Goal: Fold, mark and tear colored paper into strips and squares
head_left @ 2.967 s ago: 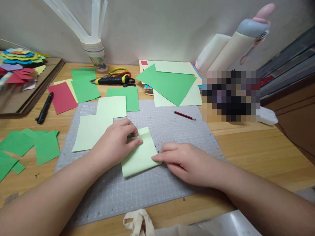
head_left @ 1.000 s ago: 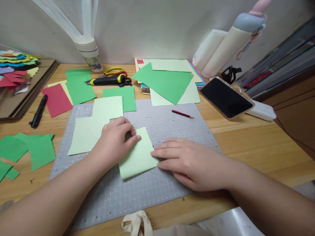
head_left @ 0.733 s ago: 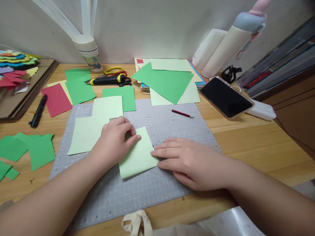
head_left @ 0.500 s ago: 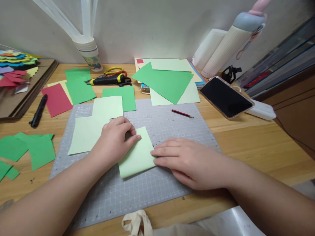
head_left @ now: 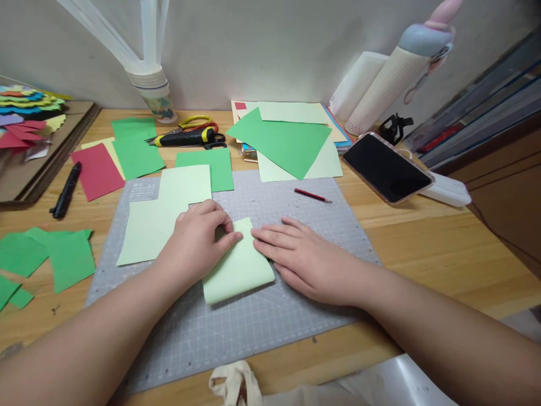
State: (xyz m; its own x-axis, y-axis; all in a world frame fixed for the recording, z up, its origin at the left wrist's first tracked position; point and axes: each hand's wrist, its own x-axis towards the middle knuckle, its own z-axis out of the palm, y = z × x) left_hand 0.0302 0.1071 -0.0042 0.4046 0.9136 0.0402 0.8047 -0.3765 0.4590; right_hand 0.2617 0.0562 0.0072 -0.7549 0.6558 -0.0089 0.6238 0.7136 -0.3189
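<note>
A pale green sheet of paper [head_left: 239, 265], folded over with a rounded bend at its near side, lies on the grey cutting mat [head_left: 279, 327]. My left hand [head_left: 204, 237] holds it at the upper left, fingers curled and thumb pressed on top. Along the sheet's right edge rests my right hand [head_left: 304, 256], fingers stretched out flat and their tips touching the paper's upper right corner. Another pale green piece [head_left: 147, 225] lies on the mat, partly behind my left hand. A red and black pencil [head_left: 313, 195] sits farther back on the mat.
Green paper pieces [head_left: 70, 259] and a black pen [head_left: 66, 192] lie at left. A black and yellow cutter [head_left: 186, 137] and scissors [head_left: 196, 120] sit behind the mat. A phone [head_left: 389, 167] and bottle [head_left: 393, 79] stand at right, a paper cup [head_left: 156, 98] at back left.
My right hand has slid away from me along the paper's right edge, from its middle toward the upper corner, uncovering the lower right corner. My left hand stays in place.
</note>
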